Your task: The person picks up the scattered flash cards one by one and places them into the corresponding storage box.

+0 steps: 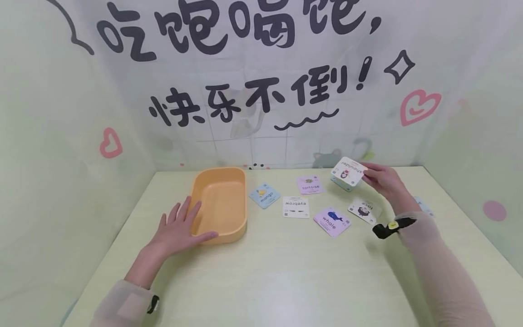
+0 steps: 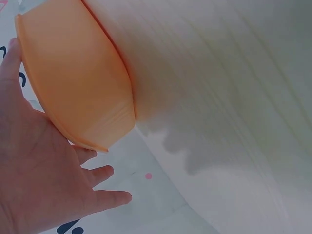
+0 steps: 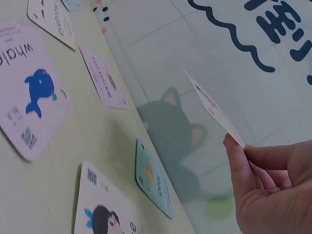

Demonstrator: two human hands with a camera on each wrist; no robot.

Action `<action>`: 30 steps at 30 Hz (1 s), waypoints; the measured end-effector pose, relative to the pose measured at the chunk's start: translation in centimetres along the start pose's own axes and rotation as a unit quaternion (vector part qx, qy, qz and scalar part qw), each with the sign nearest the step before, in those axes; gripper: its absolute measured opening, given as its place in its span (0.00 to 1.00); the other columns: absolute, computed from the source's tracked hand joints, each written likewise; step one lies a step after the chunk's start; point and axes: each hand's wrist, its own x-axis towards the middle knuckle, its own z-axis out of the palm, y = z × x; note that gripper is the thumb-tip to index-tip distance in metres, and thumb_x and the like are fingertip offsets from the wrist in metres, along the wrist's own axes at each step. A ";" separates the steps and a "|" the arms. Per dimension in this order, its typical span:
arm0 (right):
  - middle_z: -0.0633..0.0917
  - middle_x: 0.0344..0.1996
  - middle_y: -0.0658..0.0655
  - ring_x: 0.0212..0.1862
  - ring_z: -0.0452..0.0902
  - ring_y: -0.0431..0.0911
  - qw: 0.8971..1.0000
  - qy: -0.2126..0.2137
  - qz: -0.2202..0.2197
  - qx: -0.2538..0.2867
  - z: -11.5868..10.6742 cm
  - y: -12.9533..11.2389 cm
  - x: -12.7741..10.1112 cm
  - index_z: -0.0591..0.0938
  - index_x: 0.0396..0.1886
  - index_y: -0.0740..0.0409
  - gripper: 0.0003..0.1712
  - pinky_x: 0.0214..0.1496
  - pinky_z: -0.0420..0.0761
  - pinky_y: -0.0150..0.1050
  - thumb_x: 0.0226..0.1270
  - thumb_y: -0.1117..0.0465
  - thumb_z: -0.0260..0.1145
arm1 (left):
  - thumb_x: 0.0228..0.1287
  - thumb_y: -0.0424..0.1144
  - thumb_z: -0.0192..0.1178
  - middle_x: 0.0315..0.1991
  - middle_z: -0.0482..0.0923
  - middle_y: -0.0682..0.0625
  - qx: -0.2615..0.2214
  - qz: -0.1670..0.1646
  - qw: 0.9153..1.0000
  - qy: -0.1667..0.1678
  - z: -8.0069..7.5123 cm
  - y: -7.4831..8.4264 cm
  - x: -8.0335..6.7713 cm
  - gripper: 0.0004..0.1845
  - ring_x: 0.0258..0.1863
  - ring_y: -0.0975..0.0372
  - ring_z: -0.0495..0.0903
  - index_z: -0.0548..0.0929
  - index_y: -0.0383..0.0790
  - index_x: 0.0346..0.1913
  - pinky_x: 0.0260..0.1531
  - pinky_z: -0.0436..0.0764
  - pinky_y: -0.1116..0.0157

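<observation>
My right hand point(image 1: 382, 179) pinches the white "shoulder" card point(image 1: 347, 170) by its edge, between thumb and fingers, raised over the table. Beneath it, partly covered in the head view, lies a blue "pear" card point(image 3: 152, 178). My left hand point(image 1: 173, 234) is at the near left corner of an orange plastic tray point(image 1: 222, 200). Its thumb lies along the near rim while the other fingers spread straight beside the left wall. Nearest the right wrist on the table is a white "face" card point(image 1: 363, 210), with the purple "whale" card point(image 1: 332, 221) to its left.
A purple "tortoise" card point(image 1: 309, 185), a white "eyebrow" card point(image 1: 296, 207) and a blue "mango" card point(image 1: 264, 195) lie between the tray and the right hand. Another blue card point(image 1: 425, 206) shows partly behind the right forearm. A printed curtain point(image 1: 265, 150) hangs along the table's back edge.
</observation>
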 end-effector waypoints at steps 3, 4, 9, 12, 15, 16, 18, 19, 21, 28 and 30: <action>0.89 0.31 0.47 0.36 0.85 0.36 1.000 -0.002 0.001 -0.028 1.7 0.3 0.6 0.88 0.48 0.49 0.21 0.42 0.84 0.25 0.73 0.74 0.55 | 0.55 0.78 0.54 0.81 0.38 0.35 0.007 0.000 1.000 0.001 0.0 0.0 0.1 0.61 0.77 0.33 0.40 0.47 0.42 0.80 0.68 0.41 0.27; 0.89 0.31 0.47 0.36 0.85 0.36 0.999 -0.004 0.001 -0.034 2.3 0.5 0.7 0.84 0.55 0.52 0.21 0.42 0.84 0.25 0.73 0.74 0.55 | 0.54 0.78 0.54 0.81 0.38 0.35 0.009 0.000 1.000 0.000 -0.1 0.1 0.1 0.61 0.77 0.33 0.39 0.47 0.42 0.80 0.68 0.40 0.27; 0.88 0.32 0.46 0.36 0.85 0.36 0.997 -0.025 -0.006 -0.069 5.3 1.4 1.4 0.59 0.74 0.70 0.31 0.42 0.83 0.24 0.74 0.74 0.54 | 0.54 0.79 0.53 0.80 0.38 0.34 0.023 0.001 1.000 0.003 -0.3 0.1 0.3 0.63 0.77 0.34 0.38 0.47 0.40 0.80 0.69 0.36 0.28; 0.86 0.33 0.45 0.37 0.84 0.34 0.995 -0.030 -0.009 -0.099 7.0 2.0 1.8 0.59 0.74 0.70 0.31 0.43 0.83 0.24 0.74 0.73 0.53 | 0.55 0.79 0.52 0.80 0.40 0.33 0.029 0.008 0.999 0.017 -0.2 0.1 0.7 0.61 0.78 0.35 0.39 0.48 0.40 0.80 0.70 0.37 0.29; 0.84 0.39 0.47 0.37 0.83 0.34 0.992 -0.033 -0.008 -0.120 8.8 2.6 2.2 0.62 0.74 0.69 0.30 0.45 0.82 0.23 0.75 0.72 0.53 | 0.58 0.78 0.49 0.80 0.41 0.34 0.030 0.018 0.999 0.031 0.2 0.1 1.3 0.59 0.78 0.36 0.40 0.49 0.41 0.80 0.71 0.38 0.31; 0.83 0.43 0.50 0.38 0.83 0.34 0.992 -0.034 -0.007 -0.125 9.4 2.8 2.3 0.63 0.74 0.68 0.29 0.45 0.82 0.24 0.75 0.72 0.53 | 0.59 0.78 0.49 0.80 0.41 0.34 0.029 0.022 0.999 0.036 0.4 0.2 1.5 0.57 0.78 0.36 0.40 0.49 0.41 0.80 0.72 0.39 0.31; 0.80 0.51 0.56 0.38 0.83 0.34 0.991 -0.035 -0.002 -0.131 10.7 3.1 2.6 0.65 0.74 0.66 0.29 0.47 0.82 0.24 0.75 0.71 0.53 | 0.60 0.76 0.49 0.80 0.41 0.34 0.021 0.027 0.998 0.044 0.8 0.2 1.8 0.56 0.78 0.36 0.41 0.50 0.41 0.80 0.72 0.39 0.32; 0.79 0.55 0.59 0.39 0.83 0.34 0.990 -0.038 0.000 -0.136 11.3 3.3 2.7 0.65 0.74 0.64 0.28 0.47 0.82 0.24 0.75 0.71 0.53 | 0.60 0.76 0.50 0.80 0.42 0.34 0.018 0.028 0.998 0.050 1.0 0.3 1.9 0.55 0.78 0.36 0.42 0.51 0.41 0.80 0.73 0.39 0.33; 0.75 0.62 0.65 0.39 0.83 0.35 0.990 -0.040 0.004 -0.137 12.4 3.6 2.8 0.67 0.73 0.63 0.28 0.47 0.82 0.24 0.75 0.71 0.53 | 0.61 0.75 0.50 0.80 0.42 0.33 0.014 0.027 0.998 0.057 1.3 0.4 2.1 0.55 0.78 0.36 0.42 0.52 0.41 0.79 0.73 0.40 0.34; 0.73 0.68 0.66 0.44 0.83 0.39 0.989 -0.056 0.009 -0.139 15.2 4.1 2.7 0.70 0.71 0.60 0.26 0.50 0.83 0.27 0.75 0.70 0.55 | 0.62 0.75 0.49 0.80 0.39 0.32 0.002 0.014 0.998 0.056 1.3 0.7 2.3 0.55 0.78 0.36 0.42 0.51 0.39 0.79 0.74 0.41 0.35; 0.74 0.68 0.66 0.46 0.83 0.40 0.988 -0.065 0.009 -0.139 15.9 4.2 2.5 0.70 0.71 0.60 0.26 0.53 0.82 0.30 0.75 0.70 0.55 | 0.64 0.73 0.50 0.79 0.40 0.30 0.003 0.010 0.998 0.059 0.9 0.6 2.3 0.55 0.77 0.36 0.46 0.50 0.36 0.79 0.74 0.48 0.36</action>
